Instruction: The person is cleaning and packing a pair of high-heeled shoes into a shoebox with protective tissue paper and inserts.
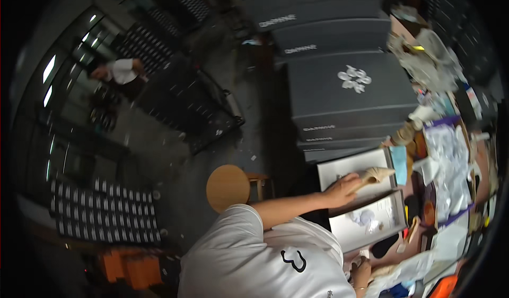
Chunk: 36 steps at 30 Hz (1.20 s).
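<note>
- Here, we are holding a beige shoe (377, 175) in our left hand (342, 191), the grip closing around its near end with the fingers curled and the pointed end sticking out to the right.
- We are having that shoe above an open box (339, 169), whose pale inside is showing beneath it.
- Just below, a second pale tray (347, 235) is sitting beside the first; some crumpled clear wrapping (366, 218) is lying in it.
- Our right hand (361, 273) is resting low, near the lower edge of that tray, its fingers bending beside something white; we are not seeing clearly how far open this grip is, or whether it is taking hold of anything.
- On the pink tabletop (411, 189), a light blue sheet (398, 165) is lying against the open box, and a black flat oval piece (385, 246) is lying below the second tray.
- Farther right, we are seeing silvery plastic bags (448, 165) filling a purple-edged container (455, 218).
- Beyond the open box, large dark boxes (323, 94) are standing in a stack.
- To our left, a round wooden stool (228, 188) is standing on the floor (220, 157), and a co-worker in a white top (124, 71) is standing well apart, beside a dark stack (177, 99).
</note>
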{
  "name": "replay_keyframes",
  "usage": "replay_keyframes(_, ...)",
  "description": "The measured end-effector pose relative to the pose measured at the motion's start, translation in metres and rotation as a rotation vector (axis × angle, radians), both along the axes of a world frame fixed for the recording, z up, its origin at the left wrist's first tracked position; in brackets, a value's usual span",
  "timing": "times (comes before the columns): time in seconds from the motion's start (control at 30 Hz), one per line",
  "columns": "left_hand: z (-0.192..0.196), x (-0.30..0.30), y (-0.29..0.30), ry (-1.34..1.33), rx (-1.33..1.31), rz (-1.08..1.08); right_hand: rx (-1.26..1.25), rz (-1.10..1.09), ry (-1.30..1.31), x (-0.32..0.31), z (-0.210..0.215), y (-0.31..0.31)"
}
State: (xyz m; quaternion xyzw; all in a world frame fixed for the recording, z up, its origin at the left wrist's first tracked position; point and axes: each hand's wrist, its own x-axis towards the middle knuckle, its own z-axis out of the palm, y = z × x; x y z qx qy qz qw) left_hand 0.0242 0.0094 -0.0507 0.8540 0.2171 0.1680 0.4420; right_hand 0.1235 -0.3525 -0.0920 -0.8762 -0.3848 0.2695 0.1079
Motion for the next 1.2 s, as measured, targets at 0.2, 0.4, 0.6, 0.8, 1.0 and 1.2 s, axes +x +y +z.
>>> replay_keyframes(0.2, -0.029, -0.125, -0.006, 0.109, -0.081, 0.343, -0.029, 0.050, -0.086, -0.006, -0.042, 0.003)
replay_keyframes(0.4, -0.083, -0.399, 0.030, -0.526, -0.445, 1.822, -0.085, 0.098, -0.090, 0.017, -0.047, 0.004)
replay_keyframes(0.6, 0.056, -0.592, -0.026, 0.249, 0.198, 2.525, -0.102, 0.093, -0.098, 0.033, -0.052, -0.002)
replay_keyframes(0.8, -0.097, -0.524, -0.023, 0.525, -0.496, 1.578, -0.054, 0.091, -0.081, 0.042, -0.063, -0.016)
replay_keyframes(1.0, -0.042, -0.246, 0.006, 0.367, -0.364, 0.559, 0.102, -0.237, 0.012, -0.001, -0.017, 0.024)
replay_keyframes(1.2, 0.028, -0.117, 0.003, 0.063, -0.160, 0.246, 0.188, -0.323, -0.063, 0.014, 0.043, -0.003)
